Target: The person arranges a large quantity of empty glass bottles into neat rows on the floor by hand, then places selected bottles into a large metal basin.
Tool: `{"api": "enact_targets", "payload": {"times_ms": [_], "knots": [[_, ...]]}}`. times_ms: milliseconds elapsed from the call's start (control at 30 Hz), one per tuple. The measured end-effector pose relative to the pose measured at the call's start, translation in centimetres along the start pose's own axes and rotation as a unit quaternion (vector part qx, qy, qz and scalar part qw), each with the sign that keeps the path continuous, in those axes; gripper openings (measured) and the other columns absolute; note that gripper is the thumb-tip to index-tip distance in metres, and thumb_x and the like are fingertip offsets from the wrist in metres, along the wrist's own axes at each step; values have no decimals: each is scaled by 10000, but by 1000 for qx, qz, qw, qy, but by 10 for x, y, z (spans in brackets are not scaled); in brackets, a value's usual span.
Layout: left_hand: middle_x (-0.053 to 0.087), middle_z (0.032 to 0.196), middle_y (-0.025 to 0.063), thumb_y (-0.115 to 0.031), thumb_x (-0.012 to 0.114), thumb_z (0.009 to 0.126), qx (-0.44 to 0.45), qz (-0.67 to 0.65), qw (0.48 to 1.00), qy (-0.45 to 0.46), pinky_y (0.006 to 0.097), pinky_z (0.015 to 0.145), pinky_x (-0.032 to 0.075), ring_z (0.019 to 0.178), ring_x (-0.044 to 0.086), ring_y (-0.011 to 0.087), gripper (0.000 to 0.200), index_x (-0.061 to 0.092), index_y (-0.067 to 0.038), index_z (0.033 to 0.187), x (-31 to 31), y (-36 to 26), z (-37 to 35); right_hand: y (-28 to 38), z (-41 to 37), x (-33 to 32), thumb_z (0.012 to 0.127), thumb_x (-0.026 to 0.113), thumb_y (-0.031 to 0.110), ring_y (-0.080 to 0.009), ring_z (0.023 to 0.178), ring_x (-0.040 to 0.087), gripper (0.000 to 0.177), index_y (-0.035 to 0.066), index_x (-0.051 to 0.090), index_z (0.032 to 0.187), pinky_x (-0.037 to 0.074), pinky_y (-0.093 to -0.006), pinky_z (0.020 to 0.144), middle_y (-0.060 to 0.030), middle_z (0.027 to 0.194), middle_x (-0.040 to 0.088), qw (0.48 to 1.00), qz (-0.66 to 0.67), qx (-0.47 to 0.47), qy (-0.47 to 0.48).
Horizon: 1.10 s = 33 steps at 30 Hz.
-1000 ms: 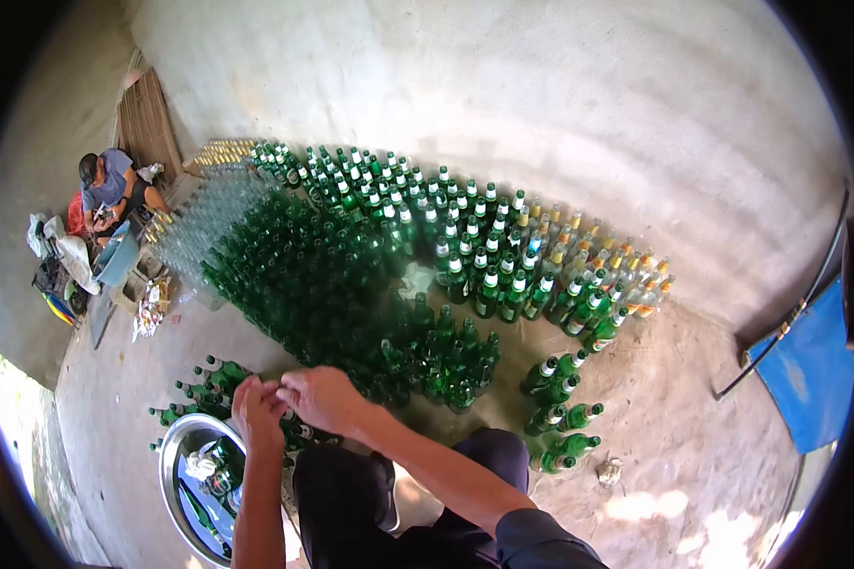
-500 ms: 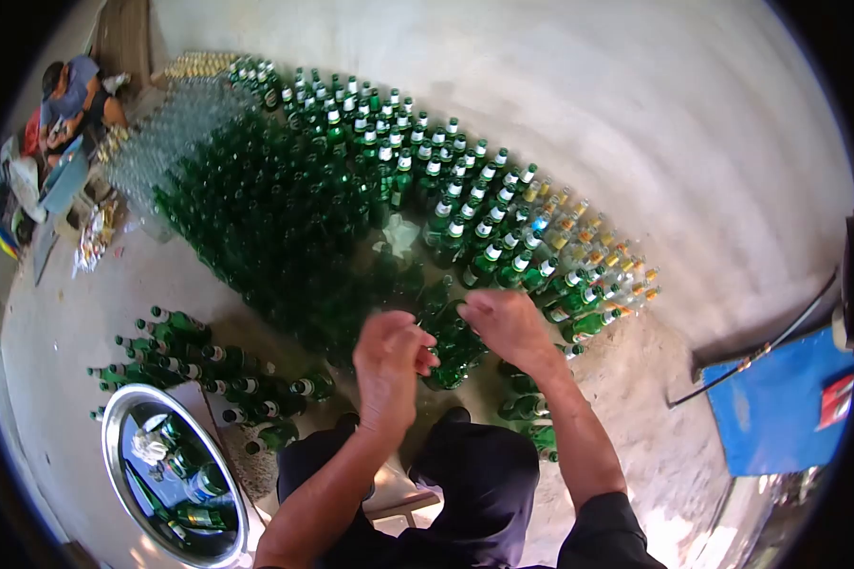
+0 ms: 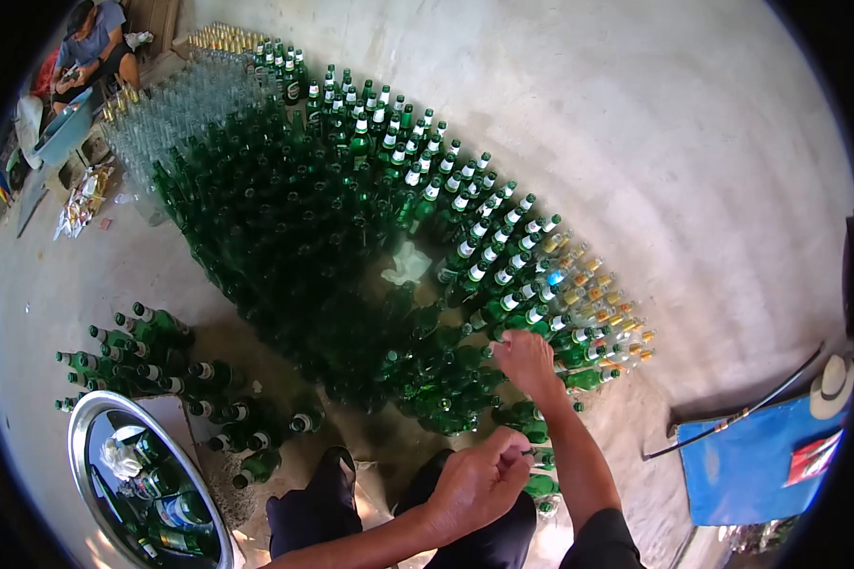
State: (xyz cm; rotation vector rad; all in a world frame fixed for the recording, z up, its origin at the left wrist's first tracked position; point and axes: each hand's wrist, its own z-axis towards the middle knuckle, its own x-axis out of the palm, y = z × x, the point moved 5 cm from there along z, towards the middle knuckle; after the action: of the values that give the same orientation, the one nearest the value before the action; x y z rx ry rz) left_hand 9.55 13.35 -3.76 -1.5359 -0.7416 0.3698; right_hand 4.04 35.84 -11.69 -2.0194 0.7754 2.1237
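Over my knees, my left hand (image 3: 481, 477) is closed, its fingers curled together; whatever they may hold is hidden. My right hand (image 3: 528, 364) reaches to the right edge of the bottle mass with its fingers closed at a bottle top; what it grips cannot be made out. Around it stand green bottles with white neck labels (image 3: 510, 302). Unlabelled dark green bottles (image 3: 266, 218) fill the middle of the floor. A crumpled white piece (image 3: 406, 264) lies among them. Several more green bottles (image 3: 529, 425) stand just below my right hand.
A metal basin (image 3: 79, 417) with bottles in liquid is at lower left, beside a group of green bottles (image 3: 152, 351). Clear bottles (image 3: 194, 104) stand at upper left, near a seated person (image 3: 100, 47) with a blue tub (image 3: 64, 133). At right are a blue board (image 3: 731, 465) and a hat (image 3: 831, 384).
My left hand has moved down and right, over my knees, and its fingers have closed. My right hand has moved down and slightly right. The view has shifted.
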Motion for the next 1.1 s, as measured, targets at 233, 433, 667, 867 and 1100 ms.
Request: {"api": "enact_targets", "payload": {"times_ms": [233, 433, 667, 867, 1100], "knots": [[684, 863, 101, -143, 662, 924, -60, 36, 996, -57, 285, 680, 534, 748, 656, 117, 188, 605, 4, 1026, -24, 15, 44, 11, 102, 24, 861, 701, 257, -421, 949, 675, 418, 6, 595, 1178, 522, -536, 793, -216, 1039, 694, 990, -138, 16, 22], [705, 911, 127, -212, 663, 916, -104, 46, 993, -25, 325, 750, 544, 818, 697, 187, 264, 607, 18, 1030, -26, 26, 63, -22, 156, 60, 875, 696, 260, -440, 943, 672, 421, 15, 523, 1169, 525, -540, 792, -222, 1005, 699, 992, -115, 50, -17], [699, 847, 176, -245, 652, 903, -116, 18, 992, -40, 431, 732, 534, 806, 697, 360, 272, 576, -16, 1029, -28, 28, 74, -46, 182, 100, 892, 682, 330, -447, 936, 677, 430, 3, 550, 1136, 529, -541, 817, -261, 961, 699, 993, -86, 76, 22], [699, 854, 162, -262, 648, 904, -124, 11, 992, -30, 421, 743, 532, 806, 694, 348, 286, 580, -17, 1035, -30, 33, 75, -32, 185, 101, 898, 679, 375, -441, 940, 683, 462, -56, 585, 1033, 540, -521, 818, -277, 934, 700, 992, -88, 94, 15], [682, 882, 71, -212, 680, 908, -165, -8, 986, -22, 289, 763, 525, 817, 649, 124, 240, 622, -9, 1022, -27, 38, 73, -46, 180, 110, 904, 676, 352, -441, 934, 684, 458, -82, 580, 1014, 539, -512, 832, -297, 927, 692, 988, -19, 141, -56]]}}
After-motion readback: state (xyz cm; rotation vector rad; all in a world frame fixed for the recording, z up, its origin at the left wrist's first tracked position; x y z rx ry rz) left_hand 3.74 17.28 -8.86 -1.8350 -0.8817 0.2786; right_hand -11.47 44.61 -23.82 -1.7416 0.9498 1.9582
